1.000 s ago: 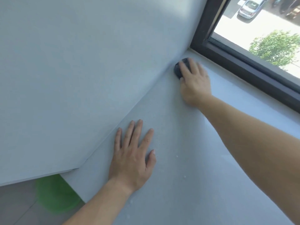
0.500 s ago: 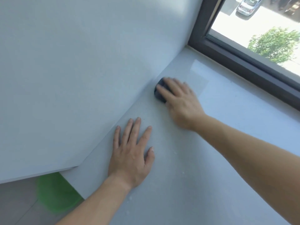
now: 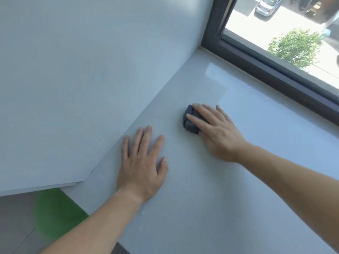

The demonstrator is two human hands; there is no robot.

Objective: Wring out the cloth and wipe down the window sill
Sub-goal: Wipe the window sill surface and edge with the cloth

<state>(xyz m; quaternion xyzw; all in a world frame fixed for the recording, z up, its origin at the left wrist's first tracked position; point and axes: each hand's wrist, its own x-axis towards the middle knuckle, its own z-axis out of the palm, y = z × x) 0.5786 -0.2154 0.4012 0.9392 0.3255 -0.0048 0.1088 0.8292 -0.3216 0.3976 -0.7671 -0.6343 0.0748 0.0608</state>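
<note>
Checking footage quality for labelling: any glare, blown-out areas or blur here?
Head view: the street beyond the window is overexposed; a glare patch lies on the window sill; the green shape lower left is blurred; the cloth looks sharp.

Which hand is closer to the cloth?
The right hand. Its straight fingers press down on the cloth. The left hand lies flat on the sill, apart from the cloth, beside the wall and closer to the person.

Dark grey cloth (image 3: 189, 121) bunched and matt, pale window sill (image 3: 238, 171) smooth, perhaps faintly glossy
</note>
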